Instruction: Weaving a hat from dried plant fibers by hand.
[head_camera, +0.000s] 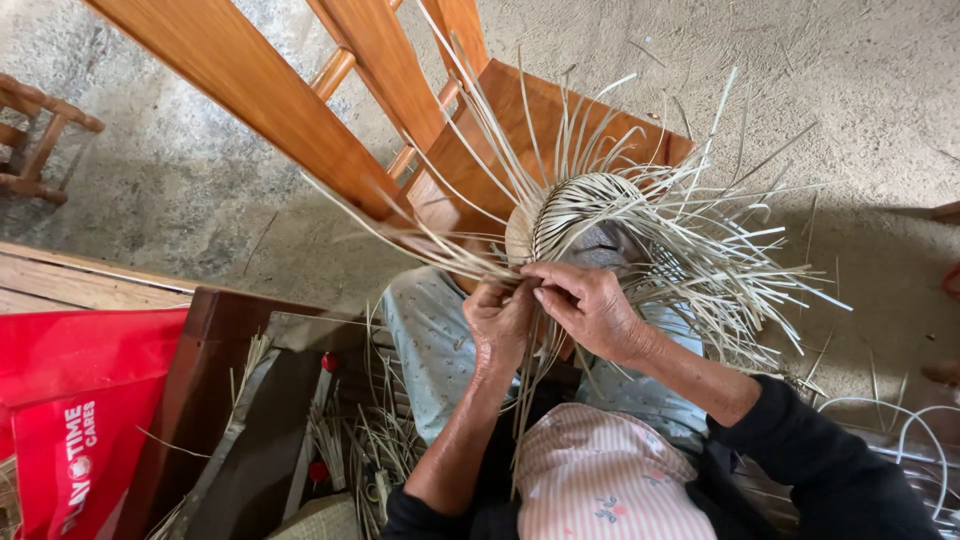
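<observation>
Head view: a half-woven straw hat (585, 215) sits on a wooden chair (500, 130), loose strands fanning outward. Left hand (500, 320) and right hand (590, 305) both pinch strands at its near rim. Red bag (70, 400) lies well apart, left.

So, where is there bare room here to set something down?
Bare concrete floor lies right of the wooden chair, and more left of it. It is crowded around both hands, left and right, under the half-woven straw piece.
</observation>
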